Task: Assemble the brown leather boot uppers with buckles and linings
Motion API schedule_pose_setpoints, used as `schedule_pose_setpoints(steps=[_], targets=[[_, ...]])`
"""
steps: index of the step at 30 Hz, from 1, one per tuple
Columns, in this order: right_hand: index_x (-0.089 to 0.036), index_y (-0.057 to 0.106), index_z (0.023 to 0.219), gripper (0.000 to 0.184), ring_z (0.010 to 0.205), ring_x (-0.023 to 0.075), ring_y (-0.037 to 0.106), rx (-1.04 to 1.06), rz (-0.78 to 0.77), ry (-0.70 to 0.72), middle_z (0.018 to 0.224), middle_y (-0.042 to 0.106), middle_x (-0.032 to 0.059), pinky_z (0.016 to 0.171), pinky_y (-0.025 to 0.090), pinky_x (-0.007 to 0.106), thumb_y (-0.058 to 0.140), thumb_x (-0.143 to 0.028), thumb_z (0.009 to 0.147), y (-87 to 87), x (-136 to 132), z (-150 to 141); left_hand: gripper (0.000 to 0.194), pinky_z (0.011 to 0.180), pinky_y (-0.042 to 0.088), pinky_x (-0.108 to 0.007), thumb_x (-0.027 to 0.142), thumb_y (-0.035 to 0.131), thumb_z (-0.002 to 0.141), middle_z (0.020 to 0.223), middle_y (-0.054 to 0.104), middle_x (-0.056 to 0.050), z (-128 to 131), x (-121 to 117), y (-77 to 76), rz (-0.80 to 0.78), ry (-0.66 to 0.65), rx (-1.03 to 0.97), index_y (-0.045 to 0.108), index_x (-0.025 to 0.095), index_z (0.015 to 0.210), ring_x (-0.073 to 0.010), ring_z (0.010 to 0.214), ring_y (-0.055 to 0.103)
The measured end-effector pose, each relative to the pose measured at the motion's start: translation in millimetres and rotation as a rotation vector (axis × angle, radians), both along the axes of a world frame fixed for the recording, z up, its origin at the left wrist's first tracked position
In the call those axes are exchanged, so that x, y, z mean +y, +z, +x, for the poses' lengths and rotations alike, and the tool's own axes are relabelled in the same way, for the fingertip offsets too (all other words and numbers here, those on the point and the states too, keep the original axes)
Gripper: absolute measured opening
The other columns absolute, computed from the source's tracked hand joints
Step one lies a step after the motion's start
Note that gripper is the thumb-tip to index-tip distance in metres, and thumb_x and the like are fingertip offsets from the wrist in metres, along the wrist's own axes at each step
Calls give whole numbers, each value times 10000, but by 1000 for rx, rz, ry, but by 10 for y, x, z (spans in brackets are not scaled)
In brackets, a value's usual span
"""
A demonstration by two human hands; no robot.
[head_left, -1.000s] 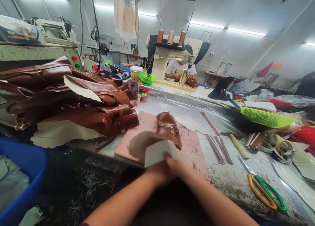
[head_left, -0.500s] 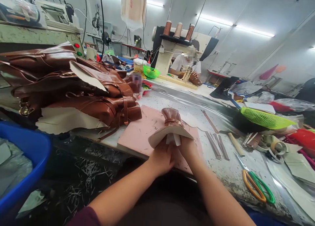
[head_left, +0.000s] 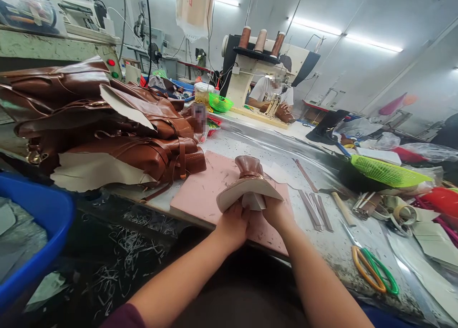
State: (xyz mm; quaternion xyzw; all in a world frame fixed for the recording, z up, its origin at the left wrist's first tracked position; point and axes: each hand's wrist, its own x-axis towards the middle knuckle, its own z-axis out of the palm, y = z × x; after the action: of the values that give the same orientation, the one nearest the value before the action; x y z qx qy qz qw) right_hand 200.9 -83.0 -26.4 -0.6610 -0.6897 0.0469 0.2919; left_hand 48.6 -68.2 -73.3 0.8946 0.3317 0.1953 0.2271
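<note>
A brown leather bag piece with a pale underside is held up over the pink board. A narrow strap with a glint of metal crosses its gathered middle. Its curved pale flap faces me. Underneath, my left hand grips the piece from the left, fingers curled and partly hidden by the flap. My right hand grips its right side, with the fingertips out of sight behind the edge. Between the hands a folded pale part hangs down.
Brown leather bags are heaped left, above a blue bin. Thin strips, a hammer, scissors and a green basket lie right. A person works at a sewing machine behind.
My left hand has shifted slightly, its fingers now more curled under the piece. The folded pale part shows wider and is turned a little to the right.
</note>
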Motion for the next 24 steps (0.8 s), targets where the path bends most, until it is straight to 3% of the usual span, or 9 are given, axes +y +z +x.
schedule_pose_setpoints(steps=[11,14,19,22,24], targets=[[-200,399,1308,453,1209,265,446,9,-8,-30,1322,482,112,1001,361,465,369,-209,856,-7,24,-50,455,1013,317,-514,235,483,776,1244,493,-195,19,-18,113,-2,19,44,471,81,1203,-369,1228,372],[-172,408,1299,447,1227,273,423,9,-18,-48,1332,468,125,1019,338,466,382,-210,855,-37,63,-61,470,1015,298,-521,221,471,785,1290,453,-211,62,-16,159,-6,23,67,458,55,1224,-388,1250,334],[-133,416,1303,516,1267,334,359,12,-58,-91,1339,450,154,1041,286,507,472,-145,790,-64,120,-29,729,1044,219,-533,355,574,748,1415,293,-244,246,3,191,-9,-39,86,305,22,1337,-414,1309,217],[-169,474,1257,463,1216,339,420,34,-91,-104,1297,490,132,992,354,499,541,-171,799,-35,111,-1,950,1066,193,-503,508,652,653,1438,277,-220,301,44,161,-6,-125,93,238,50,1375,-391,1323,208],[-182,508,1213,383,1168,309,466,59,-91,-103,1274,502,98,949,398,485,558,-240,838,-15,126,-17,992,1077,157,-498,572,646,627,1439,290,-202,302,79,126,6,-152,109,237,75,1382,-382,1327,206]])
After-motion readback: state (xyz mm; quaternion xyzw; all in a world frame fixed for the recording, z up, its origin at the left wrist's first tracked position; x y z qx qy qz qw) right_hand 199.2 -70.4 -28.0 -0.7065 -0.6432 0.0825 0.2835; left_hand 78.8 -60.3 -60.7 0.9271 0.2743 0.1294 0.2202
